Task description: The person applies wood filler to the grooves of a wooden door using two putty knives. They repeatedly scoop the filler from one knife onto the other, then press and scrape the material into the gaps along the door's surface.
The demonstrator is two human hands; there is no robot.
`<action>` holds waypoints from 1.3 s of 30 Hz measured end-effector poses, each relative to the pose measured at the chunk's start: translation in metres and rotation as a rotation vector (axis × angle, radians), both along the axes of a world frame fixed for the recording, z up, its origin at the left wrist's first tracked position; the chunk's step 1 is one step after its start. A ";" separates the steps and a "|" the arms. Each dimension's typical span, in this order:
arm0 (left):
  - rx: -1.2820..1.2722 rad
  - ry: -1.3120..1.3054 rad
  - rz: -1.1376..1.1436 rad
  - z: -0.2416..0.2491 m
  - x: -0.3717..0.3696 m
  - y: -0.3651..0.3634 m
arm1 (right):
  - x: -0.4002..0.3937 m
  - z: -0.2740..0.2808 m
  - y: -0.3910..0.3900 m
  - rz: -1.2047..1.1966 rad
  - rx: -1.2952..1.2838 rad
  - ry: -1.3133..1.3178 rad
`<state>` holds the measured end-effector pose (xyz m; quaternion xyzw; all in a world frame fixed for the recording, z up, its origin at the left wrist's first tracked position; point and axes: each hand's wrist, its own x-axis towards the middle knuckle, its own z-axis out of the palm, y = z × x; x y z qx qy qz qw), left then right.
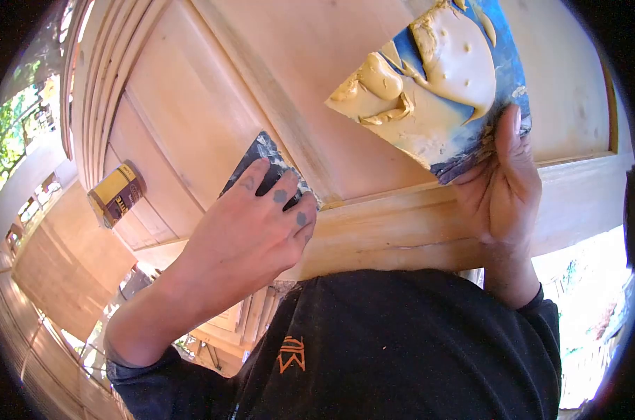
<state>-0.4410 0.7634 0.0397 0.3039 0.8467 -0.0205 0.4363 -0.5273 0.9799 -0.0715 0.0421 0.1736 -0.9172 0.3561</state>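
Note:
My left hand (261, 217) is closed on a dark, putty-smeared spreader (263, 145), its fingers pressed over the flat blade against the wooden panel (184, 91). The thumb is out of sight behind the hand. My right hand (503, 182) grips the lower corner of a blue putty board (506, 49), palm turned up and thumb along the edge. Thick tan wood putty (457, 59) lies in heaps on that board, with a thinner smear toward its left point. The board is held above the panelled surface.
A yellow and dark can (116, 194) rests on the left part of the panel. Curved wooden mouldings (114, 77) rise at the upper left. The frame's wooden edge rail (380, 238) runs in front of my black shirt (401, 343). More wooden boards (72, 259) stand at the lower left.

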 end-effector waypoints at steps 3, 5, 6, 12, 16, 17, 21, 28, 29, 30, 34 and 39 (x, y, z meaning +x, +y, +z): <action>-0.028 0.013 0.006 0.001 0.000 -0.004 | 0.000 -0.002 -0.001 -0.015 -0.025 -0.020; 0.007 0.073 0.078 0.006 -0.001 -0.006 | 0.001 0.001 -0.002 -0.033 0.013 -0.041; 0.016 0.158 0.120 0.011 -0.002 -0.009 | 0.002 0.002 -0.002 -0.045 0.036 -0.053; 0.222 0.402 0.559 0.029 0.008 -0.023 | 0.000 0.003 -0.006 0.009 -0.015 0.008; 0.421 0.420 1.082 0.011 0.044 -0.006 | 0.010 0.004 -0.010 0.027 -0.006 -0.059; 0.438 0.486 1.095 0.006 0.049 0.002 | 0.009 0.007 -0.010 0.024 -0.003 -0.075; 0.451 0.861 0.959 -0.016 0.058 0.035 | 0.012 0.037 -0.029 0.022 0.226 -0.320; 0.227 1.376 0.737 -0.047 0.045 0.061 | 0.017 0.068 -0.048 0.124 -0.097 -0.486; 0.244 1.400 0.717 -0.062 0.046 0.054 | 0.016 0.070 -0.048 0.114 -0.045 -0.487; 0.267 1.419 0.697 -0.067 0.045 0.051 | 0.015 0.069 -0.049 0.097 0.011 -0.490; -0.068 1.138 0.660 -0.048 0.065 0.043 | 0.014 0.067 -0.038 0.071 -0.115 -0.511; 0.438 0.803 1.181 0.013 0.050 0.052 | 0.015 0.069 -0.040 -0.084 0.179 -0.136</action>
